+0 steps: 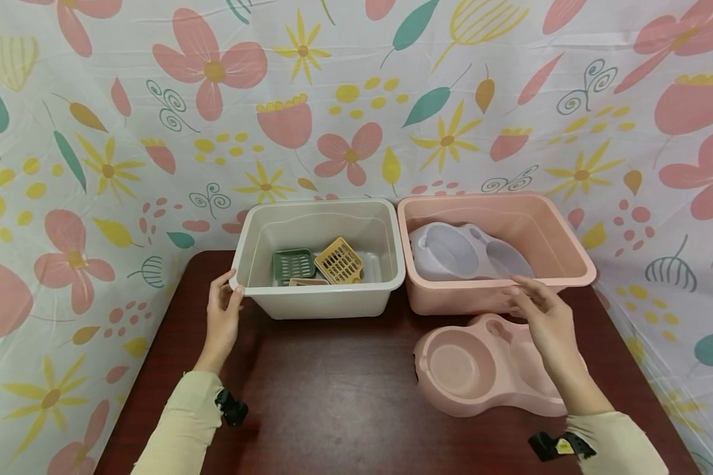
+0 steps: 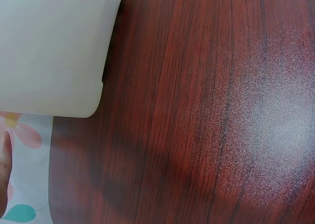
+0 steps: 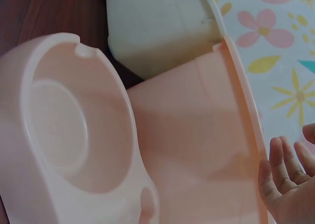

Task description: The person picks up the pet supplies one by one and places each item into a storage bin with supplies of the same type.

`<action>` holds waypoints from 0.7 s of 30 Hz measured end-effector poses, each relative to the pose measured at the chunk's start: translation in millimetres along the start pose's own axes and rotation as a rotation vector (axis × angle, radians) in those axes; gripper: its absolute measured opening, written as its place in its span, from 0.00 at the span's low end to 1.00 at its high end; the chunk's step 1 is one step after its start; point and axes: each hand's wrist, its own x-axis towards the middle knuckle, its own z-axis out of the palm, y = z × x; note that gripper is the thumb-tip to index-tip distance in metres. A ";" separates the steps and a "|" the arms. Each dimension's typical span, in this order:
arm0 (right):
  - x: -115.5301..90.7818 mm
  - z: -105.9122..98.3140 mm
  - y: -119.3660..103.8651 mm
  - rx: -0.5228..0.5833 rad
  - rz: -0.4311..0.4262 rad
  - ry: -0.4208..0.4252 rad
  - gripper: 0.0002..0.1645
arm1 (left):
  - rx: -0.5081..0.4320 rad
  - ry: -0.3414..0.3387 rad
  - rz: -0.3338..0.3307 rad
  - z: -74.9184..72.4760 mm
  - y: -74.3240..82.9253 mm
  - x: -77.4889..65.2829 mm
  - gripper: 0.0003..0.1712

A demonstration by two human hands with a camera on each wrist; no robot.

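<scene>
resting at the near left corner of the off-white bin (image 1: 327, 305), the left hand (image 1: 222, 315) sets its thumb and fingertips against the rim; its grip lies around the corner, though i cannot tell whether it actually pinches the plastic. in the left wrist view only a sliver of that hand shows at the edge. the right hand (image 1: 548, 324) is at the front rim of the pink bin (image 1: 451, 301), its grip loose, fingers extended and relaxed, holding nothing; whether the fingertips touch the rim is hard to tell. both bins stand side by side toward the back of the dark red-brown tabletop (image 1: 327, 389), their rims close together, the off-white one to the left. inside the off-white bin lie a green slotted scoop (image 1: 295, 265), a yellow slotted scoop (image 1: 340, 262) tilted beside it, and a partly hidden beige piece (image 1: 307, 282) near the front wall. a lavender double-bowl feeder (image 1: 474, 245) sits inside the pink bin, toward its left. in front of that bin, on the tabletop, is a pink double-bowl feeder (image 1: 502, 369), its right part crossed by the right forearm. a floral-printed cloth (image 1: 356, 86) hangs behind everything.
</scene>
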 end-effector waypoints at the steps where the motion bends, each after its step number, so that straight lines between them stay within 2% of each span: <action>1: 0.2 -1.9 0.5 0.000 -0.003 0.000 0.17 | -0.004 0.000 -0.004 -0.5 -2.0 1.0 0.27; 7: 2.1 -13.3 4.4 0.072 -0.009 0.006 0.16 | -0.009 -0.004 -0.019 -2.6 -10.8 4.8 0.28; 16: 6.2 -26.1 10.5 0.170 -0.011 0.018 0.14 | 0.004 -0.005 0.011 1.0 3.5 -2.6 0.27; 21: 7.5 -33.6 12.2 0.156 0.005 0.029 0.13 | 0.004 -0.005 0.002 1.4 5.4 -3.0 0.27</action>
